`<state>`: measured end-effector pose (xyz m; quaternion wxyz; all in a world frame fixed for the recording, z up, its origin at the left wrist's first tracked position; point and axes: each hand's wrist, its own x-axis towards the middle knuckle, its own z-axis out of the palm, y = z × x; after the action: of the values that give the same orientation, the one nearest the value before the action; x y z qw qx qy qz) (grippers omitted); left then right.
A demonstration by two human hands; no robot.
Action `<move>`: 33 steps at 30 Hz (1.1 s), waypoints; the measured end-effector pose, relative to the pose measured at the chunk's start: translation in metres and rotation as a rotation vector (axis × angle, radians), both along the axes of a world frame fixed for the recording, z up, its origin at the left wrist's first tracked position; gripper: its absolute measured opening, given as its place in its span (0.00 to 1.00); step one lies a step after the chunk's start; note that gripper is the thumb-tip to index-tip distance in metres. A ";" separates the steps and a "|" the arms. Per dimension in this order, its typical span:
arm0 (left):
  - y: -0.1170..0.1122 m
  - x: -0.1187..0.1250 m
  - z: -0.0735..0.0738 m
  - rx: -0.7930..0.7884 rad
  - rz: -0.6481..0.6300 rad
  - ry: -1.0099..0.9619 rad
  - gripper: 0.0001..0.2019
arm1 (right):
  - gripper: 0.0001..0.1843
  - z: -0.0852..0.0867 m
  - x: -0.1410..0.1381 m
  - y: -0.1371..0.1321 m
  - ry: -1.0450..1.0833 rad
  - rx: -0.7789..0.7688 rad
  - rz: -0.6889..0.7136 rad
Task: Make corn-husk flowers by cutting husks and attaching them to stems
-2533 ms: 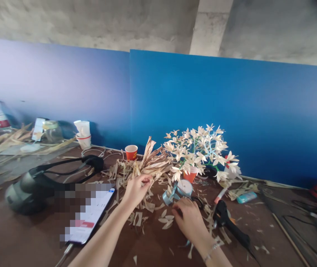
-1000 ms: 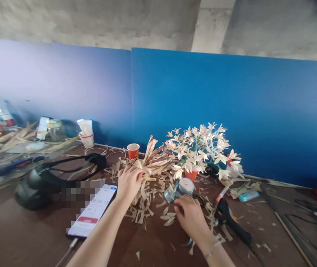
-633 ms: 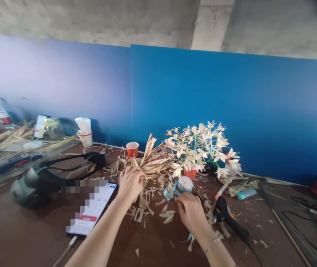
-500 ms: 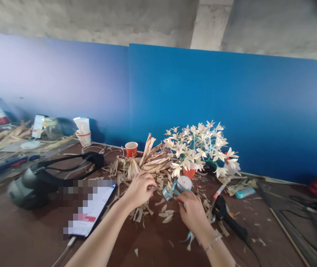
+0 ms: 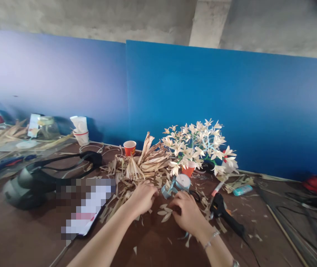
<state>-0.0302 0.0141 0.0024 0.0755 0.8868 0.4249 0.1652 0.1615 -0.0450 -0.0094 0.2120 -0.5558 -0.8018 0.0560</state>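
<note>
My left hand (image 5: 144,196) is closed over the corn husk scraps, its fingertips pinched together at the right; whatever they hold is too small or hidden to make out. Close by on its right, my right hand (image 5: 185,210) curves over the tabletop, thumb and forefinger apart, beside a few pale husk petals (image 5: 164,213). Just beyond the hands are a light blue tape roll (image 5: 182,181) lying flat and another tape roll (image 5: 167,190) standing on edge. Behind them, a bunch of cream husk flowers (image 5: 194,142) stands in a red paper cup (image 5: 188,170).
Dried corn husks (image 5: 154,157) lie in a heap behind my left hand, near another red paper cup (image 5: 130,147). A black glue gun (image 5: 226,215) with its cord lies at right. At left are a phone (image 5: 91,209) on a cable and a dark headset (image 5: 27,185).
My right hand has drawn back from the tape rolls toward the loose petals. My left hand has come down slightly nearer to me. The view has shifted a little.
</note>
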 end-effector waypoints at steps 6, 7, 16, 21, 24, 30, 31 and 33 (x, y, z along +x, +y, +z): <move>0.003 0.000 -0.003 0.046 0.018 -0.044 0.10 | 0.15 0.003 -0.005 -0.002 0.056 -0.018 0.075; 0.002 0.001 -0.003 0.053 0.009 -0.058 0.11 | 0.13 0.004 -0.005 -0.002 0.061 -0.007 0.075; 0.003 0.008 -0.004 0.122 0.034 -0.280 0.12 | 0.13 0.016 0.018 0.000 0.364 0.481 -0.346; 0.006 0.013 -0.012 0.171 0.039 -0.308 0.13 | 0.15 0.017 0.028 0.002 0.457 0.542 -0.424; 0.006 0.015 -0.013 0.188 0.022 -0.301 0.14 | 0.14 0.017 0.026 0.003 0.439 0.551 -0.394; 0.010 0.008 -0.010 0.275 0.086 -0.364 0.14 | 0.09 0.018 0.019 0.006 0.332 0.499 -0.303; 0.010 0.008 -0.010 0.287 0.080 -0.377 0.13 | 0.09 0.018 0.016 0.006 0.312 0.484 -0.294; 0.010 0.008 -0.011 0.304 0.059 -0.394 0.13 | 0.09 0.018 0.010 0.004 0.255 0.445 -0.280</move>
<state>-0.0217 0.0244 -0.0091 0.0177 0.8259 0.3978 0.3991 0.1718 -0.0414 0.0087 0.4333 -0.5895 -0.6768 -0.0816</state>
